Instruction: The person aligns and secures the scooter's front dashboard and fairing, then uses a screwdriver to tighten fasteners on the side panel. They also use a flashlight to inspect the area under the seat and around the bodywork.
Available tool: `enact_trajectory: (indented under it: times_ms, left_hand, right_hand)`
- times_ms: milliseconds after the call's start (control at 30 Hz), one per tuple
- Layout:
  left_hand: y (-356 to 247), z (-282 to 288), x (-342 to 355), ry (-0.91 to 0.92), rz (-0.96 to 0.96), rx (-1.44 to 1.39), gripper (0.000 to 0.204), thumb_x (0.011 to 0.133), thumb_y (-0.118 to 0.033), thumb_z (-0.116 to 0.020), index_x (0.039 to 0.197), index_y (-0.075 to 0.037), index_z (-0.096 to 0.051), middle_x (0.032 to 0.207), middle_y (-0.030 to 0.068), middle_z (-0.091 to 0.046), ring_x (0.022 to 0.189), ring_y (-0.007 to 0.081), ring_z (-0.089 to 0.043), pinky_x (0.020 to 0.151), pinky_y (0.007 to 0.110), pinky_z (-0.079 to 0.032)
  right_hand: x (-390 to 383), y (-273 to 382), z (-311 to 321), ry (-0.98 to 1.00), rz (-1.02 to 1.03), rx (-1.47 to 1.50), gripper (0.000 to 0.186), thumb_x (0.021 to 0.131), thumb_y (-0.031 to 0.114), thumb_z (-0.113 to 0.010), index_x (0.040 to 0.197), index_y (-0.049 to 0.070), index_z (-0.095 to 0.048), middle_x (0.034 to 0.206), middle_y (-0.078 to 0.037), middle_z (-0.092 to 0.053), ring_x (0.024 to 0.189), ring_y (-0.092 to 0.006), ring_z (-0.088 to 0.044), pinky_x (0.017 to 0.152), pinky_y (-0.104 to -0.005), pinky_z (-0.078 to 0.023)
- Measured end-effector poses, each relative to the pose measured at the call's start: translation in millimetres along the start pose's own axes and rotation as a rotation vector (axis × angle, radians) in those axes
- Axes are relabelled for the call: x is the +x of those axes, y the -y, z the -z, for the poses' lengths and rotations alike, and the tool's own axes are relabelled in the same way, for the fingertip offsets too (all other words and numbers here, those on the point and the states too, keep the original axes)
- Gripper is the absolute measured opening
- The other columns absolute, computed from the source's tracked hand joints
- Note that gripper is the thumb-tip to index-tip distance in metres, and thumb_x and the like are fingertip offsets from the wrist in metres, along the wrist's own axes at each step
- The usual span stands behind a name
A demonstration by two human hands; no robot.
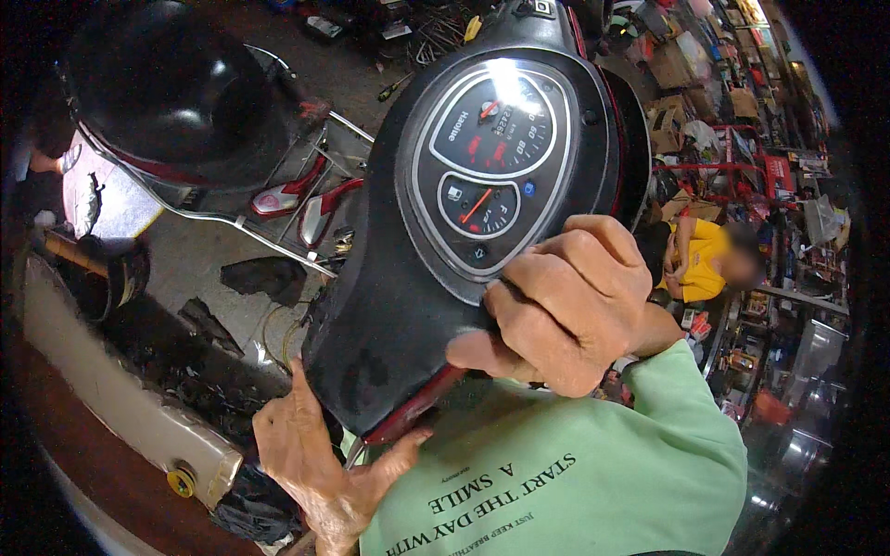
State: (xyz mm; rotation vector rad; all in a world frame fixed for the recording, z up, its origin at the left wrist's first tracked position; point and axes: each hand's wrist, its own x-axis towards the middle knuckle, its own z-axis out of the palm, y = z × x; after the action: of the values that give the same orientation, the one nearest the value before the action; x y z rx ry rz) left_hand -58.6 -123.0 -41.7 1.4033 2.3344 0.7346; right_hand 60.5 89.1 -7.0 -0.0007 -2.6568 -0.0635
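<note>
A black scooter instrument cover (371, 269) is held up close in front of my chest, tilted, with its narrower end toward the lower left. Its dial panel (489, 167) has a larger round gauge and a smaller fuel gauge under a glossy clear lens. Dark red trim (408, 408) edges the lower end. My right hand (575, 306) is closed over the near right side of the cover, fingers curled and thumb against the black surface. My left hand (320, 463) spans the lower end, thumb and fingers on its two sides. The cover's underside is hidden.
At the far left stands a black scooter seat (167, 93) on a metal rail frame (213, 218). Red-and-white light pieces (320, 213) lie beside it. A person in a yellow shirt (705, 259) sits at the right, near cluttered shelves (779, 278). Dark scraps (264, 278) lie on the floor.
</note>
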Motion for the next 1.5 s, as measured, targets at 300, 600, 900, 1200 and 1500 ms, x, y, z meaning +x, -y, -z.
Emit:
enact_trajectory:
  times_ms: [300, 600, 900, 1200, 1500]
  left_hand:
    - [-22.4, -10.4, -13.3, -0.140, 0.056, 0.162, 0.085, 0.079, -0.059, -0.055, 0.125, 0.012, -0.043, 0.110, 0.0221, -0.058, 0.095, 0.0346, -0.057, 0.093, 0.056, -0.031]
    - [-37.9, -41.5, -35.3, -0.460, 0.046, 0.155, 0.046, 0.084, -0.017, -0.061, 0.123, 0.004, -0.049, 0.120, 0.0213, -0.055, 0.112, 0.0362, -0.053, 0.101, 0.062, -0.022]
    - [-39.2, -59.8, -32.0, -0.635, 0.130, 0.096, 0.047, 0.082, -0.030, -0.068, 0.113, 0.002, -0.054, 0.114, 0.0197, -0.058, 0.107, 0.0339, -0.055, 0.099, 0.058, -0.026]
    - [-33.7, -64.6, -34.7, -0.651, 0.094, -0.029, 0.043, 0.078, -0.028, -0.073, 0.106, 0.000, -0.057, 0.112, 0.0183, -0.058, 0.109, 0.0346, -0.055, 0.102, 0.059, -0.022]
    - [-29.9, -64.0, -33.6, -0.643, 0.120, -0.054, 0.043, 0.073, -0.029, -0.074, 0.099, -0.001, -0.054, 0.108, 0.0160, -0.058, 0.107, 0.0335, -0.055, 0.103, 0.056, -0.018]
  right_hand:
    - [2.6, 29.9, -2.0, 0.110, 0.214, 0.453, 0.024, 0.071, 0.013, -0.062, 0.089, -0.001, -0.066, 0.101, -0.013, -0.062, 0.091, -0.0262, -0.060, 0.072, -0.0407, -0.051]
    - [2.6, 42.0, -10.8, 0.002, 0.134, 0.499, 0.028, 0.061, 0.009, -0.068, 0.084, -0.007, -0.065, 0.101, -0.016, -0.060, 0.088, -0.0278, -0.058, 0.069, -0.0396, -0.053]
    - [11.5, -17.5, 42.5, -0.079, -0.012, 0.082, 0.034, 0.064, 0.025, -0.076, 0.086, 0.001, -0.065, 0.092, -0.011, -0.061, 0.084, -0.0269, -0.058, 0.076, -0.0408, -0.047]
    - [-11.1, -30.0, 14.8, -0.186, -0.110, 0.197, 0.025, 0.057, 0.008, -0.069, 0.052, 0.010, -0.045, 0.056, -0.002, -0.048, 0.052, -0.0212, -0.047, 0.060, -0.0345, -0.035]
    - [-1.5, -22.7, 13.0, -0.120, -0.068, 0.143, 0.025, 0.057, 0.009, -0.068, 0.048, 0.011, -0.045, 0.052, 0.000, -0.043, 0.045, -0.0162, -0.044, 0.043, -0.0309, -0.032]
